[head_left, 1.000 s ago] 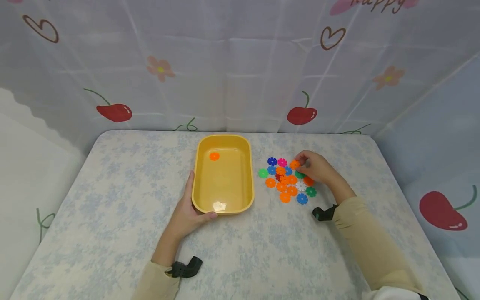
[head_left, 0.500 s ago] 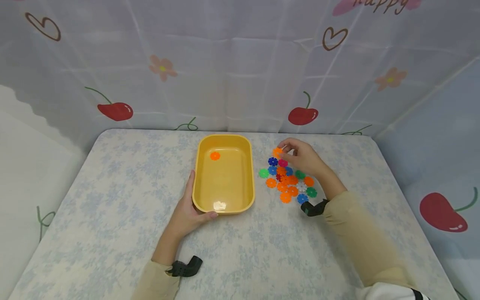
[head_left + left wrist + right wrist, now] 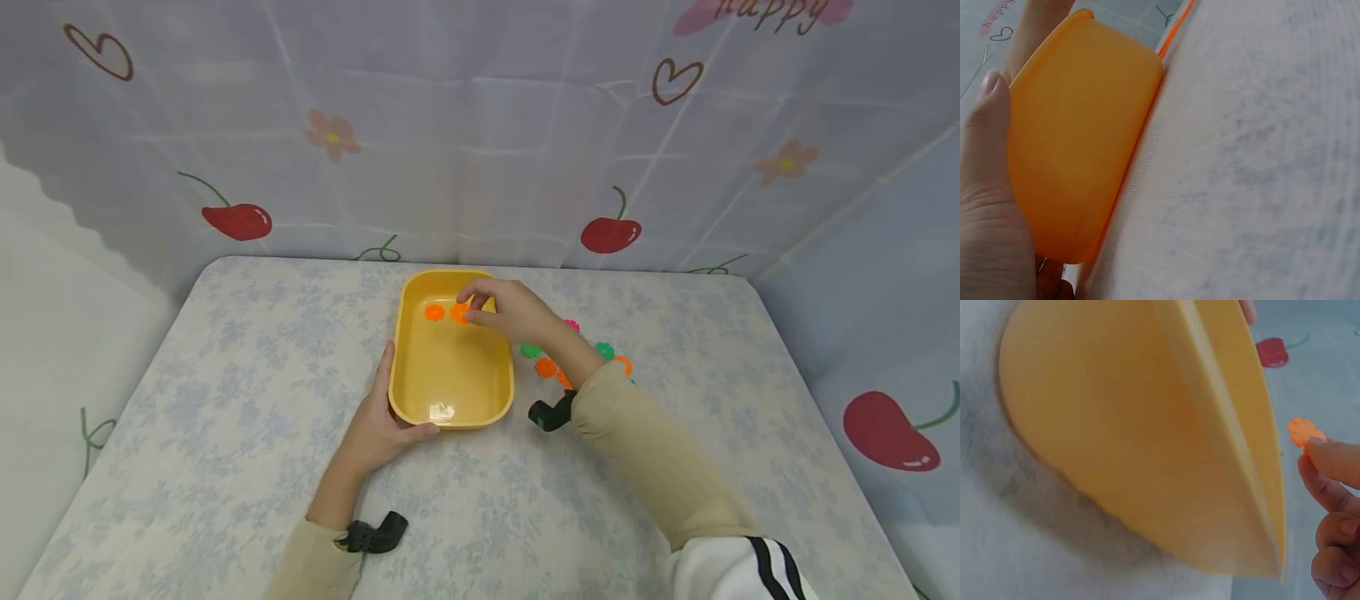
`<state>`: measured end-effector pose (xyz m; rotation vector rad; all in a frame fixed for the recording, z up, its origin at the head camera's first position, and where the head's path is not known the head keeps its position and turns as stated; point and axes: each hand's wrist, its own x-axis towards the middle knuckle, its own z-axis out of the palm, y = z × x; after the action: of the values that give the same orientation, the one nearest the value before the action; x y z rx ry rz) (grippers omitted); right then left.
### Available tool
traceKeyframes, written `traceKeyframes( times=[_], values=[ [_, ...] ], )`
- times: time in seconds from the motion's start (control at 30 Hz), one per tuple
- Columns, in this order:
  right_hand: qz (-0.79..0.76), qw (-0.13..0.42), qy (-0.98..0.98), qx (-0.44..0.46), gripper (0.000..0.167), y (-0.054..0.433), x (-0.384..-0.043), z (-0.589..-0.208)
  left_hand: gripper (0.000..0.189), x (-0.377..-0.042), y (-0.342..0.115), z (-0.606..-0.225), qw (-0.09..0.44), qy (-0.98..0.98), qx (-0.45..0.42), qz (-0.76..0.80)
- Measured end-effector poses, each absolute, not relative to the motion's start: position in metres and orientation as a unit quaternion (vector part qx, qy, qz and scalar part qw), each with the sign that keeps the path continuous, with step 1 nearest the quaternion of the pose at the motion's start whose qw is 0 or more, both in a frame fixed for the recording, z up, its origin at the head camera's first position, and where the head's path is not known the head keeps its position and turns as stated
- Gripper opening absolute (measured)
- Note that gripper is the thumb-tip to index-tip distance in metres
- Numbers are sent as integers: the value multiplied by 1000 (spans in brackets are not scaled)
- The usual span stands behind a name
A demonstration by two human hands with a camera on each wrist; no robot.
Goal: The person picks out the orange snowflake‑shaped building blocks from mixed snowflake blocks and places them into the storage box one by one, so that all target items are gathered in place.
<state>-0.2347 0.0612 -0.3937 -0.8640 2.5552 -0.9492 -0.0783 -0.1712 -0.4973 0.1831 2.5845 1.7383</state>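
- right hand (image 3: 513, 312) has a flower-shaped orange piece (image 3: 460, 313) pinched between thumb and fingertip, basically no gap, held up over the far part of the yellow tray (image 3: 452, 379)
- left hand (image 3: 375, 435) grips the tray's near left corner, thumb at the near edge
- another orange disc (image 3: 434, 312) lies inside the tray
- colourful pile (image 3: 546, 367) sits just right of it, partly hidden by the right forearm (image 3: 573, 354)

Bare hands (image 3: 372, 432) show beyond long, lightly creased beige sleeves (image 3: 652, 454), a black, elbow-shaped device (image 3: 377, 536) worn at each wrist, while white fabric (image 3: 716, 571) with bold black stripes (image 3: 765, 567) appears farther up the person's right arm.
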Motion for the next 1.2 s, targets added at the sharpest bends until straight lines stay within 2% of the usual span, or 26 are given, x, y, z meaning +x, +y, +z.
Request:
traceKeyframes(
  times=[0.3, 0.93, 1.2],
  values=[
    [-206, 139, 919, -305, 20, 21, -237, -413, 132, -79, -173, -498, 11, 829, 63, 556],
    [-165, 128, 933, -294, 13, 12, -236, -428, 132, -79, -173, -497, 18, 825, 58, 562],
    [-113, 107, 944, -291, 17, 9, -234, -433, 132, -78, -172, -496, 14, 824, 58, 563]
  ],
)
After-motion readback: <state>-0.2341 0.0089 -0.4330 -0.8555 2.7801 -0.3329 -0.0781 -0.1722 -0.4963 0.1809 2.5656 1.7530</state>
